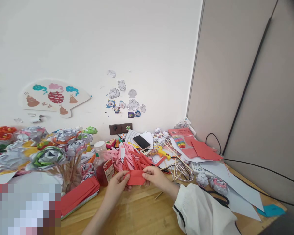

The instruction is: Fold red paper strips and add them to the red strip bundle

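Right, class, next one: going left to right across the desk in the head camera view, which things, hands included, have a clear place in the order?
Green-and-white paper flower → white-lidded jar → left hand → red paper → right hand → beaded strands → teal paper.

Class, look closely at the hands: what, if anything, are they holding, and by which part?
A rectangular piece of red paper, held at its two opposite ends: the left hand pinches one, the right hand the other.
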`<state>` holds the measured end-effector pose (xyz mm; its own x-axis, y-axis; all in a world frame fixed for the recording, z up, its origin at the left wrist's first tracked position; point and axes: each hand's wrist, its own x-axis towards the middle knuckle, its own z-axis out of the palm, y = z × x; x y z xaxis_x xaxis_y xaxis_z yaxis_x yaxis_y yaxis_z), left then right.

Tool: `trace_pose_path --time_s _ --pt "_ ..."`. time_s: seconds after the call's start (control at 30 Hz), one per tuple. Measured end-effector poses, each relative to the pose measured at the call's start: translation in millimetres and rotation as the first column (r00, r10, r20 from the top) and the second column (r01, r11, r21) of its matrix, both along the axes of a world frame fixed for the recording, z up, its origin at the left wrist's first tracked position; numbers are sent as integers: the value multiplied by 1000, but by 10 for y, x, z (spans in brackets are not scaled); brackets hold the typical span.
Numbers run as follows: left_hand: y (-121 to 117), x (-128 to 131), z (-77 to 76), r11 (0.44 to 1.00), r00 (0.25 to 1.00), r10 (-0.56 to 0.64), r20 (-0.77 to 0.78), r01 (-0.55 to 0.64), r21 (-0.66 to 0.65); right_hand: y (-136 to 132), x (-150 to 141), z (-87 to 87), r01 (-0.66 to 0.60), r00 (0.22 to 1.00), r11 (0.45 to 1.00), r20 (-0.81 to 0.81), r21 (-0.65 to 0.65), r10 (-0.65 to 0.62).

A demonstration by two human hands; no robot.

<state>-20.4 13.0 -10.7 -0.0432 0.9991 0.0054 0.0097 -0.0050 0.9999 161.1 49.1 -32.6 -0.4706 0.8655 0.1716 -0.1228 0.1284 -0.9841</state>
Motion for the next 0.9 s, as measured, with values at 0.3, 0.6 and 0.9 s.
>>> trace_pose_path --time_s 0.3,0.6,0.9 --pt "-110 26 86 998 949 -28 313 45 -46 -24 -6 44 40 981 998 -190 -44 -47" --pt "-100 34 88 994 966 -68 251 86 -60 -38 29 51 134 991 973 -33 191 -130" --pt "-11 40 -2 996 995 10 96 -2 -84 -98 40 58 108 970 899 155 424 -189"
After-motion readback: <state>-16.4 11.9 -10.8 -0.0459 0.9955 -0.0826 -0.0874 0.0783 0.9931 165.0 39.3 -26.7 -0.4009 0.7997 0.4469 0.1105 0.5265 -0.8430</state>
